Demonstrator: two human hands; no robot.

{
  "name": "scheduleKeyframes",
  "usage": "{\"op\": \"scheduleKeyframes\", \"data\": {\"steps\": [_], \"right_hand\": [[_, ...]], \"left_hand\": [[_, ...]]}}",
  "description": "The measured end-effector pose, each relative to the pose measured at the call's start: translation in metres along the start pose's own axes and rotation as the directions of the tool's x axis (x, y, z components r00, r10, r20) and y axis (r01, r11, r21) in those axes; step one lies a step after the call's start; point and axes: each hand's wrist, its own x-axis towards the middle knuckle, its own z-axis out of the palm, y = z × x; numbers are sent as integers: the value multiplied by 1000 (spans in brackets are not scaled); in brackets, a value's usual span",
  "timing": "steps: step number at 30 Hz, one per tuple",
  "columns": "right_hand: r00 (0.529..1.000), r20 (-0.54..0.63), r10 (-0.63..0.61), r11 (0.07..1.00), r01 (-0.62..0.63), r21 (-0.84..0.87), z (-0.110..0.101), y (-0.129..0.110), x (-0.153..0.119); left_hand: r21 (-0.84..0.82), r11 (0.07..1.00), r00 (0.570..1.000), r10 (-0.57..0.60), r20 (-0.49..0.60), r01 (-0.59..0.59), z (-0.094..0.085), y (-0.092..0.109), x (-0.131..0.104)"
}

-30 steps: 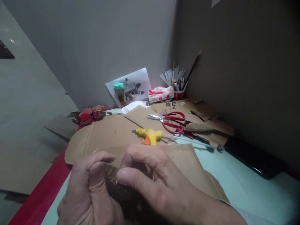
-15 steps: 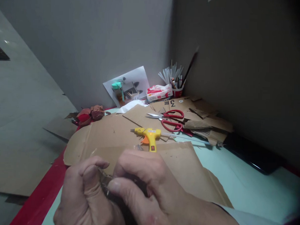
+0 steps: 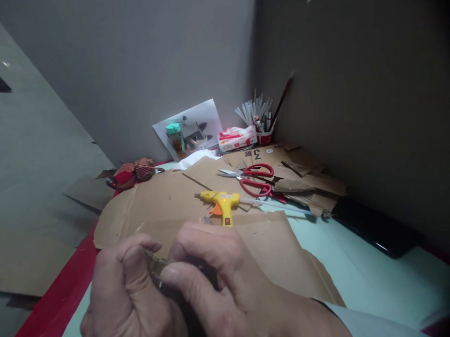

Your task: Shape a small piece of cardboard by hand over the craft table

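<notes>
The person's left hand [image 3: 130,293] and right hand [image 3: 223,287] are close together at the bottom of the view. Both hands are curled shut on a small cardboard piece [image 3: 155,266]. Only a thin edge of it shows between the two thumbs, so its shape is hard to tell. The hands are just above a big flat cardboard sheet [image 3: 163,205] that lies on the pale green table [image 3: 373,274].

Just behind the hands, a yellow glue gun [image 3: 221,203] lies on the cardboard. Behind that are red scissors [image 3: 252,178], with torn cardboard scraps [image 3: 306,189] to their right. At the back, by the grey wall, stand a red cup full of sticks [image 3: 262,125], a tissue pack [image 3: 237,138], a printed photo [image 3: 191,127] and a bottle with a green cap [image 3: 174,136]. A red edge [image 3: 60,300] runs along the left side of the table.
</notes>
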Motion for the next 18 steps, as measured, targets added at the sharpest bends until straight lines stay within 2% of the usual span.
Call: {"op": "scheduleKeyframes", "data": {"steps": [3, 6, 8, 11, 14, 15, 18], "right_hand": [[1000, -6, -6, 1000, 6, 17, 1, 3, 0], [1000, -17, -20, 999, 20, 36, 0, 6, 1], [1000, -2, -10, 999, 10, 45, -2, 6, 1], [999, 31, 10, 998, -12, 55, -5, 3, 2], [996, 47, 74, 996, -76, 42, -10, -3, 2], [993, 55, 102, 994, -104, 32, -12, -6, 2], [985, 67, 160, 987, -161, 22, -17, -10, 4]], "left_hand": [[2, 1000, 1000, -4, 12, 4, -6, -5, -4], [11, 1000, 996, -23, -83, 24, -10, -12, -8], [28, 1000, 988, -2, -152, 6, -9, -14, -9], [12, 1000, 984, 3, -180, -1, -3, -11, -11], [-82, 996, 973, -59, -225, 42, 2, -9, -10], [-106, 994, 970, -48, -237, 23, 2, -10, -8], [-151, 988, 985, 6, -174, -32, -6, -19, 4]]}}
